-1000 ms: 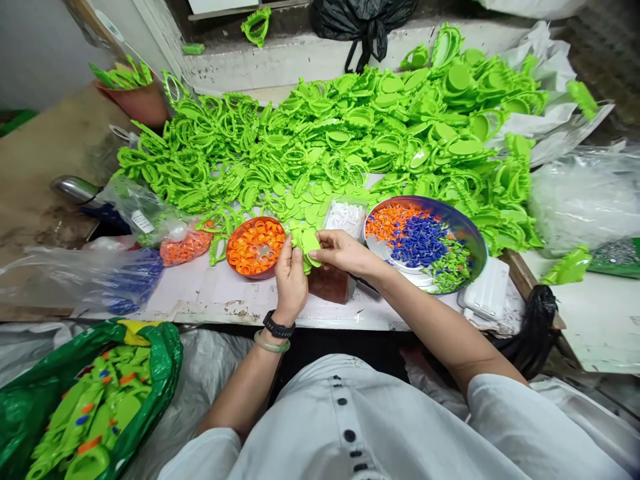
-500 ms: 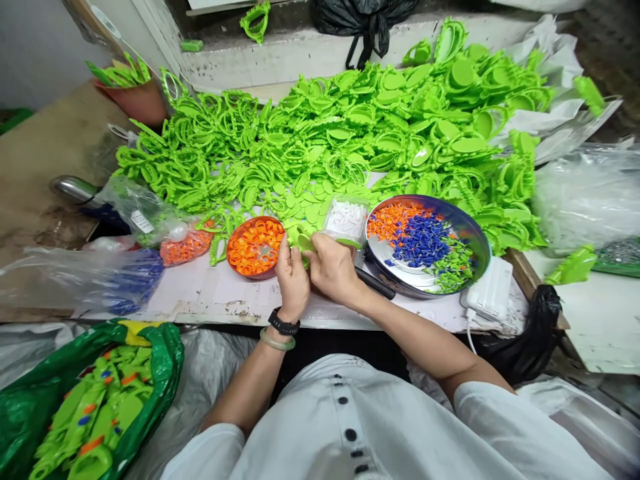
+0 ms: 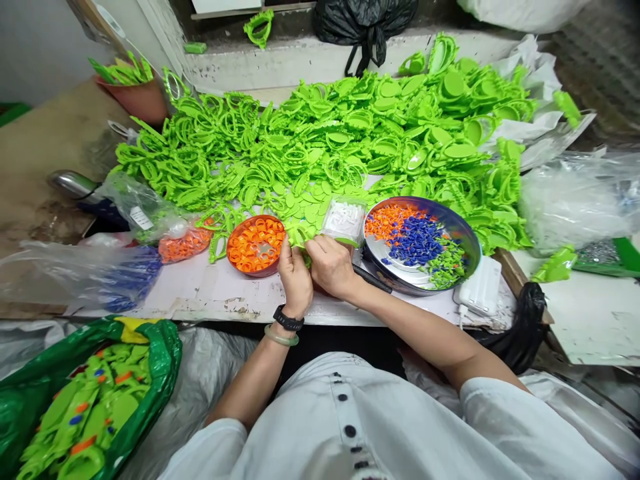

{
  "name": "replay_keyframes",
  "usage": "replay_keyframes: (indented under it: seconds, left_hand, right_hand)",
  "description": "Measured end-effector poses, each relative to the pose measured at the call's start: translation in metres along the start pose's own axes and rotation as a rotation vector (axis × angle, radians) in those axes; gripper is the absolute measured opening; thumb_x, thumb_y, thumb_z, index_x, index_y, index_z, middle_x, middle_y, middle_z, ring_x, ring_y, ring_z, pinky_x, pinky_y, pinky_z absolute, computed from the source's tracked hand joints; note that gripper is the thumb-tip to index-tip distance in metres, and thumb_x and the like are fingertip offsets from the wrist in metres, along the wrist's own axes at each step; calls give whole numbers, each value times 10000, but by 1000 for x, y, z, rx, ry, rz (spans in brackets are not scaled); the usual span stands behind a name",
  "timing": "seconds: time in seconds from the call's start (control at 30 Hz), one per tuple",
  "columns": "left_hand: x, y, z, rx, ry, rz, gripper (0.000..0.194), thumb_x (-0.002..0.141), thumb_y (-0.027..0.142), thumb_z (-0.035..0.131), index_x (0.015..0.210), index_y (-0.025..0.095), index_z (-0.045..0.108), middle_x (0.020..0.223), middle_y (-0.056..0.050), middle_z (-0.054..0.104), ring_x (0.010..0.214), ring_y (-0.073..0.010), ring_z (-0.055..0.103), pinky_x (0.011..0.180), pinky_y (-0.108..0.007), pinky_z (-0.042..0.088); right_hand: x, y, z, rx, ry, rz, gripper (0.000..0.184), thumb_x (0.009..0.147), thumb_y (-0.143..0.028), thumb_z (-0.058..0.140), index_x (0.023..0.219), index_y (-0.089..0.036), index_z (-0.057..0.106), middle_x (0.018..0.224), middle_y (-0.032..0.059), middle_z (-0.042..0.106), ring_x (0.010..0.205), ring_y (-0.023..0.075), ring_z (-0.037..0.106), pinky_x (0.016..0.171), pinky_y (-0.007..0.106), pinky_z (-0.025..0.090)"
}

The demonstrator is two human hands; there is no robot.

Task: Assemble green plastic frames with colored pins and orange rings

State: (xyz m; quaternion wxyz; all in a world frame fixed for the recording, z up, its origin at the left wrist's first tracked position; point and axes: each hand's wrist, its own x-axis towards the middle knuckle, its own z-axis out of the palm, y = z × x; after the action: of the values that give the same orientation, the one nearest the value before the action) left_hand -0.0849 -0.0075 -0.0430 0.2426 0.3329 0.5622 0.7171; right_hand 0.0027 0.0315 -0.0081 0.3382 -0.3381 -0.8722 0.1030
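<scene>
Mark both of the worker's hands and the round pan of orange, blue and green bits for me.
Left hand point(image 3: 297, 281): head view, middle of the hand.
Right hand point(image 3: 333, 268): head view, back of the hand.
Round pan point(image 3: 468, 239): head view, bare inner wall at right.

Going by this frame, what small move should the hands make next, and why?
Perhaps a light press by the right hand while the left hand steadies the green piece: both are drawn in close around it, though they hide most of it.

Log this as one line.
left hand: holding green piece | right hand: curled, contents hidden | bowl: orange rings | pan: orange, blue, green bits
</scene>
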Motion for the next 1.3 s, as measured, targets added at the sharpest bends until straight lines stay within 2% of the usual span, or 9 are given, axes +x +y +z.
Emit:
replay_keyframes:
  seconds: [0.1, 0.2, 0.37, 0.57, 0.73, 0.87, 0.97, 1.13, 1.3]
  left_hand:
    - [4, 3, -7, 65, -7, -11, 493, 915, 483, 591, 1329, 216, 610, 1403, -105, 601, 1368, -258, 497, 1197, -404, 321]
    - [7, 7, -11, 39, -111, -49, 471, 902, 461, 619, 1293, 201, 641, 1373, -112, 621, 1365, -270, 501, 1198, -427, 324]
    - [5, 9, -13, -13, -114, -50, 454, 916, 445, 603, 1302, 209, 637, 1387, -103, 613, 1372, -265, 493, 1193, -437, 331]
    - [3, 10, -17, 88, -129, 56, 468, 900, 489, 612, 1277, 217, 665, 1384, -105, 618, 1352, -262, 517, 1202, -404, 311]
    - [-1, 7, -13, 20, -91, -6, 522, 899, 511, 608, 1331, 219, 622, 1423, -98, 586, 1360, -265, 505, 1189, -409, 341]
    - [-6, 3, -6, -56, -39, -85, 545, 917, 489, 594, 1401, 241, 553, 1485, -83, 530, 1408, -257, 450, 1201, -399, 327]
    - [-9, 1, -2, -59, -25, -92, 508, 945, 470, 553, 1404, 255, 541, 1503, -68, 512, 1431, -238, 420, 1201, -381, 329]
    - [-12, -2, 1, -110, -7, -109, 442, 959, 412, 541, 1368, 246, 558, 1483, -75, 531, 1401, -223, 458, 1176, -372, 366]
    - [-11, 1, 6, -215, 83, -169, 364, 918, 300, 589, 1266, 194, 613, 1363, -89, 618, 1285, -209, 561, 1137, -362, 406]
  right_hand:
    - [8, 8, -8, 318, -143, 190, 114, 896, -208, 488, 787, -198, 518, 717, 17, 546, 685, 168, 476, 632, 279, 341]
    - [14, 12, -20, 518, -230, 279, 141, 822, -251, 549, 727, -210, 452, 639, -33, 471, 615, 136, 433, 590, 258, 297]
    - [13, 3, -30, 469, -181, 347, 198, 779, -267, 562, 677, -215, 400, 603, -39, 428, 598, 131, 395, 585, 267, 264]
    - [14, 8, -28, 534, -263, 370, 172, 759, -296, 585, 686, -205, 459, 614, -41, 447, 607, 125, 402, 581, 261, 258]
    - [10, 2, -28, 450, -212, 374, 166, 787, -255, 573, 696, -208, 443, 608, -36, 457, 590, 129, 418, 582, 265, 272]
    - [-2, -9, -13, 207, -47, 254, 133, 856, -185, 500, 735, -214, 453, 694, 19, 543, 653, 169, 474, 616, 284, 315]
    - [-12, -11, 0, 13, 59, 134, 202, 921, -134, 408, 753, -209, 490, 740, 63, 579, 712, 198, 510, 667, 306, 348]
    - [-18, -6, 12, -187, 130, -26, 313, 999, -158, 355, 779, -191, 575, 724, 73, 589, 732, 204, 516, 669, 322, 343]
    - [-14, 2, 15, -233, 148, -179, 345, 1026, -199, 366, 776, -180, 604, 705, 62, 576, 706, 192, 474, 659, 328, 329]
